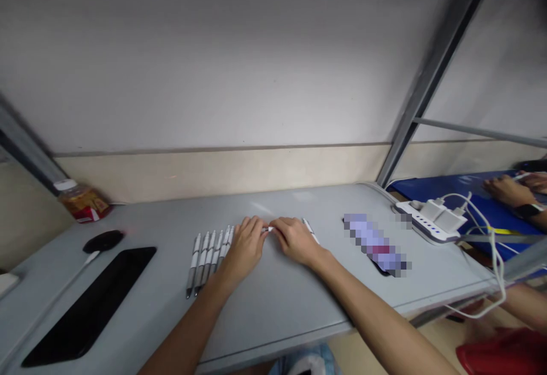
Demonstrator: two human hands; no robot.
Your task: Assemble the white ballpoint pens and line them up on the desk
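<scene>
My left hand (250,241) and my right hand (294,238) meet over the middle of the grey table, fingers pinched around a small white pen (268,229). Only a short piece of that pen shows between my fingertips. Just left of my left hand lies a row of several white pens (205,258) with grey grips, side by side; my hand and wrist partly cover the row. Another white pen (308,225) rests beyond my right hand, its lower part hidden behind it.
A phone (376,244) and a white power strip (427,221) with plugs and cables are at the right. On the left are a black slab (94,306), a black mouse-like object (102,241) and a bottle (83,201). Another person's hands (510,190) rest over a blue table.
</scene>
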